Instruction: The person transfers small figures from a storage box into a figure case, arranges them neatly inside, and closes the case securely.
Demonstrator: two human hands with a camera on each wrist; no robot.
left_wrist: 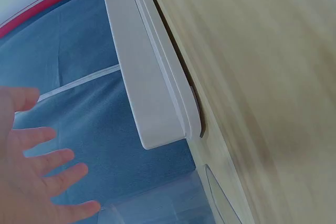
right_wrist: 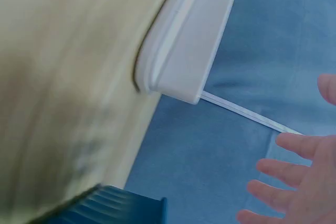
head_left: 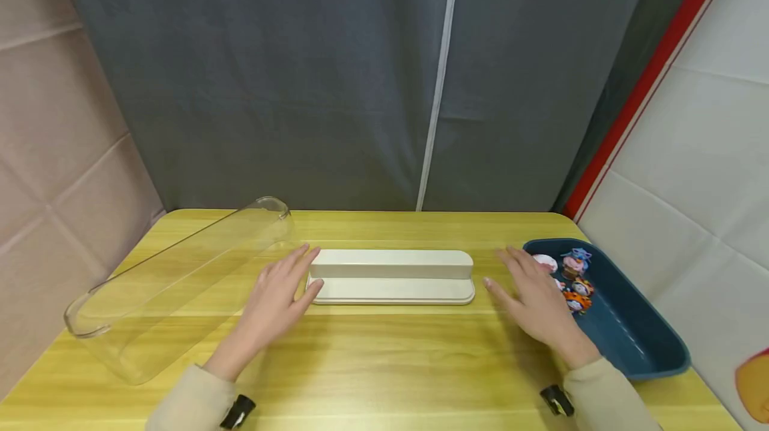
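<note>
A white two-step stand (head_left: 393,289) lies lengthwise across the middle of the table. At its left end is my left hand (head_left: 270,301), fingers spread; in the left wrist view a gap shows between these fingers (left_wrist: 58,161) and the stand (left_wrist: 142,66). Beyond the stand's other end hovers my right hand (head_left: 541,301), also spread and holding nothing, apart from the stand (right_wrist: 194,40). From the head view it partly covers the left rim of a dark blue tub (head_left: 637,331). Several small colourful figurines (head_left: 578,284) sit in that tub.
A long, clear curved plastic cover (head_left: 180,284) lies at an angle on the left of the wooden table (head_left: 384,364). Behind the table hangs a dark grey curtain (head_left: 270,84). Padded-looking walls (head_left: 48,151) flank the left side, and a white sheet (head_left: 709,171) the right.
</note>
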